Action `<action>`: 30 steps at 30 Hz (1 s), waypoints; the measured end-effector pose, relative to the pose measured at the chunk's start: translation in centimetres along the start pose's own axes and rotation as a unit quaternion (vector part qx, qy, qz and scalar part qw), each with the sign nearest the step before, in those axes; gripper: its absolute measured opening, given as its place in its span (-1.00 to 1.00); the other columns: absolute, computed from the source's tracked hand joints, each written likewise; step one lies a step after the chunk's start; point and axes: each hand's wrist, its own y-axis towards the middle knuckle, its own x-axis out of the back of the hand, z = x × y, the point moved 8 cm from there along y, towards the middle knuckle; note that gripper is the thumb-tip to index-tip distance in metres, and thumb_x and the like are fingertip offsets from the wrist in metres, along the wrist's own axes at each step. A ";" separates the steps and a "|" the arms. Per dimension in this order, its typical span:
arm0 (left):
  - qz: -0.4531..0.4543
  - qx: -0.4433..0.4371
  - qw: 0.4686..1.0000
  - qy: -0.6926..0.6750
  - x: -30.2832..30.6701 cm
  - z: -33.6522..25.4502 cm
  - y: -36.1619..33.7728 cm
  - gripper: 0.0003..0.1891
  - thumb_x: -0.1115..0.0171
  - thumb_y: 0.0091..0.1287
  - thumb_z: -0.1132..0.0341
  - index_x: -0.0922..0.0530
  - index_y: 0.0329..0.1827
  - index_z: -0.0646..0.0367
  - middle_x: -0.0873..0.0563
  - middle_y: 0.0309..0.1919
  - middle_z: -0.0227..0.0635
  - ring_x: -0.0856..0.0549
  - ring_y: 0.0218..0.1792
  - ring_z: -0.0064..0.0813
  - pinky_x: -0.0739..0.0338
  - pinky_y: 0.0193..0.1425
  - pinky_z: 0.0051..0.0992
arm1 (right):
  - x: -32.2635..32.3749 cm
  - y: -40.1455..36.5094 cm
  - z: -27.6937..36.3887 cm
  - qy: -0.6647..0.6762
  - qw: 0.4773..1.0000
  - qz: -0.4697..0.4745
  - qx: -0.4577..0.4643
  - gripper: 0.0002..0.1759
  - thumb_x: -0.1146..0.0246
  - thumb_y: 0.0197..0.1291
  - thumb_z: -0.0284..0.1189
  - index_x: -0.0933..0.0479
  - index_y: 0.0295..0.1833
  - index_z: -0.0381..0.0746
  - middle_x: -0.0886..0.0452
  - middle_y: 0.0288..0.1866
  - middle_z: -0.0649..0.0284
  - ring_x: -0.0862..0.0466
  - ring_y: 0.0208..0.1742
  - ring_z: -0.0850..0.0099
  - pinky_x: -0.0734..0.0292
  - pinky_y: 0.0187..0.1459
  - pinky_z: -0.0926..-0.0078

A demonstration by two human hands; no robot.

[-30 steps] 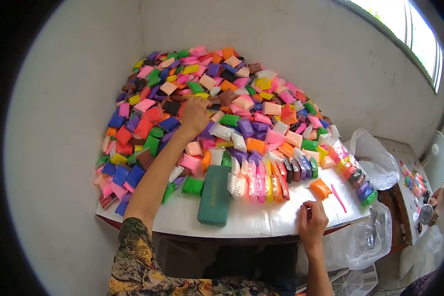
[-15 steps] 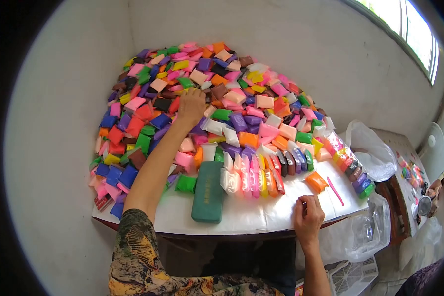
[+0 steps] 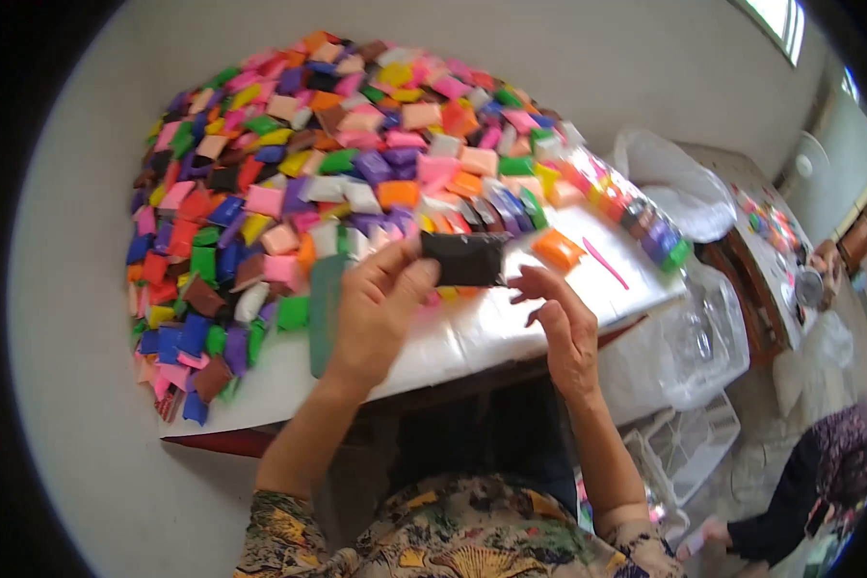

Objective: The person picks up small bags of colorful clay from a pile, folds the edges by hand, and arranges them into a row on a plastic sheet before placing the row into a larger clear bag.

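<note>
Between thumb and fingers my left hand (image 3: 380, 303) holds a black packet (image 3: 464, 260) above the front of the table. My right hand (image 3: 561, 332) is just right of the packet, its fingers apart and curved, with nothing in them. Behind the packet stands a row of packets, of which the purple and green ones (image 3: 520, 207) show; my left hand and the black packet hide part of it. A green case (image 3: 326, 313) lies left of my left hand, partly covered by it. An orange packet (image 3: 558, 249) and a pink strip (image 3: 605, 263) lie on the white table top (image 3: 453, 361).
A large heap of coloured packets (image 3: 284, 106) fills the back and left of the table. A filled clear bag (image 3: 636, 217) lies at the right, near plastic bags (image 3: 669, 183). White baskets (image 3: 694, 448) are below. Another person (image 3: 819, 472) is at the lower right.
My left hand has come back from the heap to the front with a black packet in it. My right hand has risen from the table edge and opened. The view has shifted.
</note>
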 end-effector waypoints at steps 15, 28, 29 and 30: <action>-0.048 -0.216 0.921 0.321 -7.7 4.2 -3.8 -0.78 -0.20 0.29 0.52 -0.63 -0.02 0.31 -0.66 -0.12 -0.09 -0.58 -0.01 -0.04 -0.47 0.11 -0.17 | 0.3 -2.3 0.8 -0.595 0.763 0.017 0.252 -0.47 -0.46 -0.03 -0.43 -0.58 0.14 -0.24 -0.55 0.05 0.19 -0.56 -0.02 0.24 -0.49 -0.06 0.28; -0.037 -0.192 0.915 0.353 -6.8 5.6 -3.8 -0.80 -0.22 0.24 0.55 -0.61 -0.07 0.34 -0.64 -0.12 -0.06 -0.57 -0.06 -0.02 -0.49 0.06 -0.17 | -0.2 -2.3 -1.6 -0.512 0.827 0.164 0.163 -0.29 -0.29 0.26 -0.28 -0.31 0.45 -0.38 -0.29 0.53 -0.01 -0.24 0.58 0.04 -0.05 0.56 -0.03; -0.034 -0.190 0.915 0.354 -6.9 5.6 -3.8 -0.79 -0.22 0.24 0.55 -0.61 -0.07 0.34 -0.64 -0.11 -0.06 -0.57 -0.06 -0.01 -0.49 0.06 -0.17 | -0.1 -2.3 -1.6 -0.509 0.828 0.167 0.167 -0.32 -0.27 0.28 -0.31 -0.32 0.43 -0.40 -0.31 0.52 -0.02 -0.26 0.57 0.03 -0.10 0.55 0.02; -0.029 -0.189 0.915 0.356 -6.9 5.6 -3.8 -0.79 -0.23 0.24 0.54 -0.61 -0.06 0.35 -0.63 -0.11 -0.06 -0.56 -0.06 -0.01 -0.48 0.06 -0.17 | -0.1 -2.5 -1.6 -0.508 0.828 0.168 0.166 -0.33 -0.27 0.28 -0.31 -0.33 0.43 -0.40 -0.32 0.51 -0.02 -0.27 0.56 0.03 -0.11 0.55 0.02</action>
